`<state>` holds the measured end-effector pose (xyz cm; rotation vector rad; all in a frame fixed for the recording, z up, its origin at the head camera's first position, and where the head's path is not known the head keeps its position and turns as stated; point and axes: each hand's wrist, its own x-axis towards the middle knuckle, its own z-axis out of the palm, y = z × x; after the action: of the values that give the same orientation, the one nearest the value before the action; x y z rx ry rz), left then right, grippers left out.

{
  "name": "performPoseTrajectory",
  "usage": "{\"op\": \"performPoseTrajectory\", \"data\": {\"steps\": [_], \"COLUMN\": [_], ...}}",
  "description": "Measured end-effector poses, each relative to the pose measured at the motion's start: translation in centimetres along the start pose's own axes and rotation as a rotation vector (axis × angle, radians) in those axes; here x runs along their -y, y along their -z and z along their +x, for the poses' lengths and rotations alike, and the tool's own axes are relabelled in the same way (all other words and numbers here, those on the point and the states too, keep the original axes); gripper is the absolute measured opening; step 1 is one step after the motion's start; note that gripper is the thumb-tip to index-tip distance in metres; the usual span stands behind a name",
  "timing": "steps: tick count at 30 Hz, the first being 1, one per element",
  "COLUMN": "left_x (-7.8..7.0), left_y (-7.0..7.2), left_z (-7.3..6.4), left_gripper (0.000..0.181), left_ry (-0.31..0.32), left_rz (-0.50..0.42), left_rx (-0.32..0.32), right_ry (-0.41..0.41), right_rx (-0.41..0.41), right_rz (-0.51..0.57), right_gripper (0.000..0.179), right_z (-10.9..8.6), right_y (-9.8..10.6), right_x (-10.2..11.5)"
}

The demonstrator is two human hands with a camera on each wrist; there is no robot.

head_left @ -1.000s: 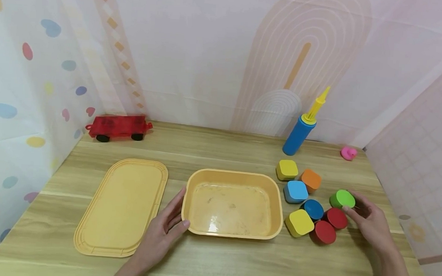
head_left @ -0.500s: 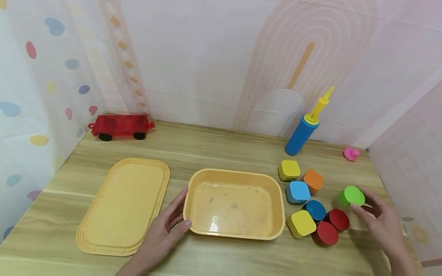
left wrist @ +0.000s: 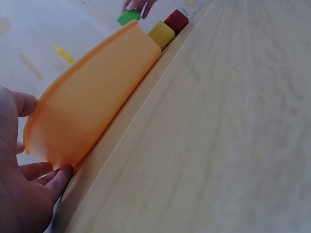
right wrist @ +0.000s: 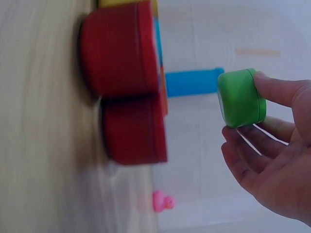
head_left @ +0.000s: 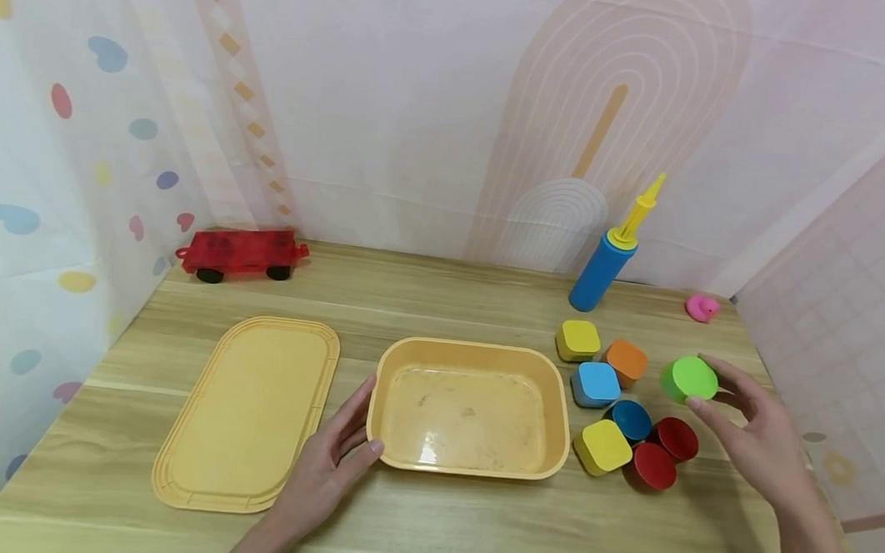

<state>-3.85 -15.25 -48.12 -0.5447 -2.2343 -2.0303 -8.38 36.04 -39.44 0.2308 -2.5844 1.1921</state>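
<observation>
A pale orange plastic tub (head_left: 466, 468), with nothing in it, sits mid-table. My left hand (head_left: 327, 467) holds its left end, thumb at the near corner and fingers along the side; in the left wrist view the left hand (left wrist: 24, 179) lies against the tub's outer wall (left wrist: 92, 92). Off to the right, my right hand (head_left: 760, 435) pinches a small green rounded block (head_left: 688, 379) between thumb and fingertips. The right wrist view shows the green block (right wrist: 240, 97) raised off the table, a seam running round it.
Beside the tub's right end stand yellow blocks (head_left: 602, 446), a light blue block (head_left: 596, 384), an orange one (head_left: 625, 361), a dark blue one (head_left: 631, 420) and red ones (head_left: 654, 466). A lid (head_left: 251, 417), red wagon (head_left: 241, 252), blue pump (head_left: 600, 272) and pink duck (head_left: 701, 307) surround them.
My right hand has lifted the green block off the table, first drawing it slightly right, then moving it up and left. My left hand stays at the tub.
</observation>
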Motion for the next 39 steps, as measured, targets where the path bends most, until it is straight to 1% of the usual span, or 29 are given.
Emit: {"op": "performPoseTrajectory", "data": {"steps": [4, 7, 14, 18, 21, 27, 30, 35, 39], "left_x": [0.3, 0.4, 0.2, 0.1, 0.1, 0.2, 0.4, 0.6, 0.6], "left_y": [0.1, 0.1, 0.1, 0.1, 0.1, 0.1, 0.1, 0.2, 0.2], "left_z": [-0.1, -0.1, -0.1, 0.0, -0.1, -0.1, -0.2, -0.2, -0.2], "left_gripper": [0.076, 0.076, 0.075, 0.075, 0.075, 0.076, 0.076, 0.076, 0.077], "left_ry": [0.019, 0.024, 0.011, 0.002, 0.003, 0.008, 0.004, 0.014, 0.026], "left_rz": [0.007, 0.013, 0.018, 0.022, 0.019, 0.017, 0.019, 0.021, 0.026], "left_rx": [0.002, 0.003, -0.005, -0.007, -0.006, -0.005, -0.003, 0.004, 0.006], "right_ry": [0.045, 0.063, 0.034, 0.055, 0.080, 0.100, 0.092, 0.058, 0.070], "right_rx": [-0.010, 0.001, 0.053, 0.098, 0.121, 0.149, 0.179, 0.226, 0.253], "right_rz": [-0.003, 0.002, -0.029, -0.028, -0.011, 0.007, 0.022, 0.031, 0.064], "right_gripper": [0.061, 0.061, 0.059, 0.058, 0.057, 0.057, 0.057, 0.057, 0.056], "right_z": [0.3, 0.6, 1.0, 1.3, 1.4, 1.5, 1.5, 1.6, 1.7], "right_y": [-0.7, -1.1, -2.5, -3.5, -4.4, -6.3, -7.3, -8.5, -9.6], "right_x": [1.4, 2.4, 5.0, 6.2, 6.9, 7.9, 8.4, 9.3, 9.5]}}
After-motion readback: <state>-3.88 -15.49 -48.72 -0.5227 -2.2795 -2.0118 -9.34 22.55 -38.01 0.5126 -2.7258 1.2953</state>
